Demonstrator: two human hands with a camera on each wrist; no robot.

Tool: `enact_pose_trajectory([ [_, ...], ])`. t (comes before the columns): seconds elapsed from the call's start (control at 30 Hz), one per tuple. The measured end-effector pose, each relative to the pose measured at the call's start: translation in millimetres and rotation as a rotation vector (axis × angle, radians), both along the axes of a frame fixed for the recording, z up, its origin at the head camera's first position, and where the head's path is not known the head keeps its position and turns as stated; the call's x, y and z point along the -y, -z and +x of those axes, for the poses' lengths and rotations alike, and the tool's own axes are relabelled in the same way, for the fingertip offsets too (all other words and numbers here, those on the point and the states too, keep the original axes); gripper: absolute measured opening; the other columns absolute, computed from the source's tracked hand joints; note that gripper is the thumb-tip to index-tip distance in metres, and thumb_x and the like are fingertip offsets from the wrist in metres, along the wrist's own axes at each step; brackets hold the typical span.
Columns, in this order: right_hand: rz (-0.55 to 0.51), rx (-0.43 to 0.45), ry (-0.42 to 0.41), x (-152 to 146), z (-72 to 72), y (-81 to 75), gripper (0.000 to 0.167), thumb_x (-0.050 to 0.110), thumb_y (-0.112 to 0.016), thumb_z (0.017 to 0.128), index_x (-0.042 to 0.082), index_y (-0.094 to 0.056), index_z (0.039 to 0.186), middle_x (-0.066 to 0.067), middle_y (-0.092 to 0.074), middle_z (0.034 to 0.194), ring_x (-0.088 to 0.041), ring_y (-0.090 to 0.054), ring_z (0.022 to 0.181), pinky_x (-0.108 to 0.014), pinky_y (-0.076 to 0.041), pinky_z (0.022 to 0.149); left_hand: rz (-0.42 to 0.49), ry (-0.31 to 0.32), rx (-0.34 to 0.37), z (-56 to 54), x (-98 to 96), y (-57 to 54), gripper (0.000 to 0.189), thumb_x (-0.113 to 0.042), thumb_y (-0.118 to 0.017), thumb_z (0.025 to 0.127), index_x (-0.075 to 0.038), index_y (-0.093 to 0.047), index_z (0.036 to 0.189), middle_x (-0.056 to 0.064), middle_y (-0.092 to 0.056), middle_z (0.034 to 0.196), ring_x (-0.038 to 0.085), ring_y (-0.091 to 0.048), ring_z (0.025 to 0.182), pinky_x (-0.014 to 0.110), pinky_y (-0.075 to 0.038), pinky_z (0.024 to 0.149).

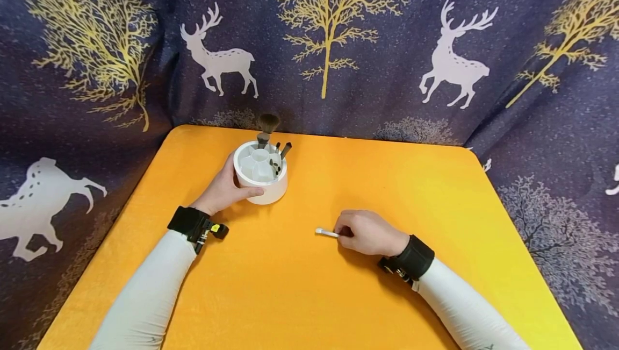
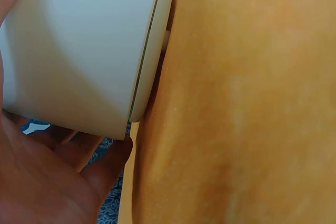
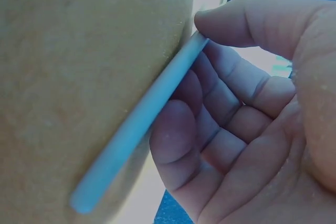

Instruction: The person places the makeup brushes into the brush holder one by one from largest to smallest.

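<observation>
My left hand [image 1: 224,186] grips a round white brush holder [image 1: 261,191] from its left side, thumb across the front and fingers round the back. Several dark-bristled makeup brushes [image 1: 268,122] stand in its divided compartments, towards the back and right. In the left wrist view the smooth wall of the holder [image 2: 79,45] rises from a thin base close over the table. My right hand [image 1: 369,231] pinches a slim white makeup brush [image 1: 327,233] low over the table. The right wrist view shows its tapered handle [image 3: 139,121], with the thumb at the narrow end; no bristles show there.
An orange cloth-covered table [image 1: 271,285] lies under both hands. Behind it and along the sides hangs a dark blue curtain [image 1: 367,92] printed with white deer and golden trees. Each wrist wears a black strap [image 1: 418,257] with a small camera.
</observation>
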State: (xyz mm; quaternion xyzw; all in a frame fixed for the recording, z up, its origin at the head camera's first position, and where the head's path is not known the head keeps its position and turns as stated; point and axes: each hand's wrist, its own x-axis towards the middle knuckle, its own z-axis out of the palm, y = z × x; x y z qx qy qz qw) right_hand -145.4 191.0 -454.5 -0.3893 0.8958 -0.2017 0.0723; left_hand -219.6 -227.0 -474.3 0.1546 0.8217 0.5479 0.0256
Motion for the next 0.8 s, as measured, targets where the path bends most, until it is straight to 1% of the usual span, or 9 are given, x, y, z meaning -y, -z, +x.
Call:
enact_pose_trajectory([
  [0.17,-0.006,-0.001,0.002,-0.1,-1.1,-3.0,0.009,0.014,-0.082,0.099,0.021,-0.078,0.103,0.012,-0.064,0.093,-0.006,-0.052,0.078,-0.027,-0.048,0.073,-0.015,-0.007,0.004,-0.5,-0.2,-0.6,0.124,-0.025,-0.1,0.087,-0.025,-0.016,0.178,0.012,-0.037,0.173,0.036,-0.04,0.156,0.062,-0.031,0.129],
  [0.3,-0.02,0.011,0.014,-1.8,-3.2,-5.5,0.01,0.015,-0.082,0.098,0.021,-0.078,0.104,0.014,-0.063,0.091,-0.005,-0.052,0.078,-0.027,-0.048,0.073,-0.013,-0.003,0.002,-1.5,-1.2,0.6,0.123,-0.025,-0.1,0.087,-0.026,-0.017,0.178,0.012,-0.038,0.173,0.036,-0.041,0.155,0.061,-0.031,0.13],
  [0.6,-0.137,0.045,0.012,-2.1,-9.8,-15.4,0.011,0.011,-0.081,0.098,0.019,-0.077,0.105,0.015,-0.063,0.088,-0.005,-0.056,0.076,-0.027,-0.051,0.07,-0.021,-0.006,0.006,-1.7,-1.2,0.3,0.124,-0.026,-0.1,0.087,-0.026,-0.016,0.178,0.013,-0.037,0.173,0.037,-0.04,0.155,0.062,-0.03,0.13],
  [0.67,-0.156,0.042,0.006,-1.9,-11.1,-18.4,0.011,0.011,-0.081,0.099,0.019,-0.077,0.105,0.015,-0.064,0.089,-0.007,-0.058,0.077,-0.028,-0.052,0.07,-0.015,-0.003,0.004,-1.7,-1.5,-0.1,0.124,-0.025,-0.101,0.087,-0.025,-0.016,0.178,0.013,-0.038,0.173,0.037,-0.04,0.155,0.062,-0.03,0.13],
  [0.8,-0.196,0.024,-0.002,-0.6,-14.5,-24.6,0.01,0.012,-0.082,0.099,0.018,-0.077,0.106,0.014,-0.065,0.091,-0.016,-0.063,0.079,-0.029,-0.052,0.071,-0.003,0.001,0.0,-2.1,-1.7,0.1,0.123,-0.023,-0.101,0.087,-0.024,-0.017,0.177,0.012,-0.038,0.172,0.036,-0.041,0.155,0.061,-0.03,0.13],
])
